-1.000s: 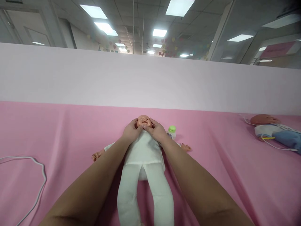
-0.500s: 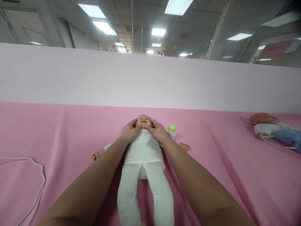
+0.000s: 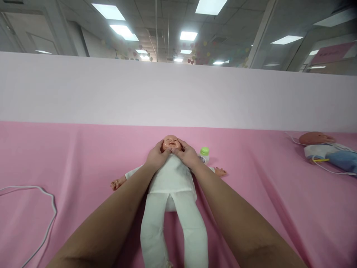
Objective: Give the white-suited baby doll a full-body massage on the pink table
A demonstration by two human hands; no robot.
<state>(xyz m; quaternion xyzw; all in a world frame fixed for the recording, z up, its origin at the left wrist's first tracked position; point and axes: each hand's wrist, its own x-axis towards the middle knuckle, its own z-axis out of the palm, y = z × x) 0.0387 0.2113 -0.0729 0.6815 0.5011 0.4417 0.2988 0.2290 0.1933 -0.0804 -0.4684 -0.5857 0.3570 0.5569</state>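
A baby doll (image 3: 173, 178) in white clothes lies on its back on the pink sheet, its arms spread and its legs toward me. My left hand (image 3: 157, 155) cups one side of the doll's head (image 3: 171, 143), the thumb at the chin. On the other side of the head, my right hand (image 3: 188, 153) holds it in the same way, thumb near the chin. Both thumbs almost meet below the mouth. The backs of the head and the fingertips are partly hidden.
Behind my right wrist stands a small bottle with a green cap (image 3: 204, 151). A second doll (image 3: 338, 156) in blue and white, with thin tubing, lies at the far right. A white cable (image 3: 54, 208) curves at the left. A white wall (image 3: 178, 95) rises behind the pink sheet (image 3: 92, 156).
My left thumb has shifted inward under the doll's chin, toward my right thumb. Both hands still hold the head. The view has shifted very slightly.
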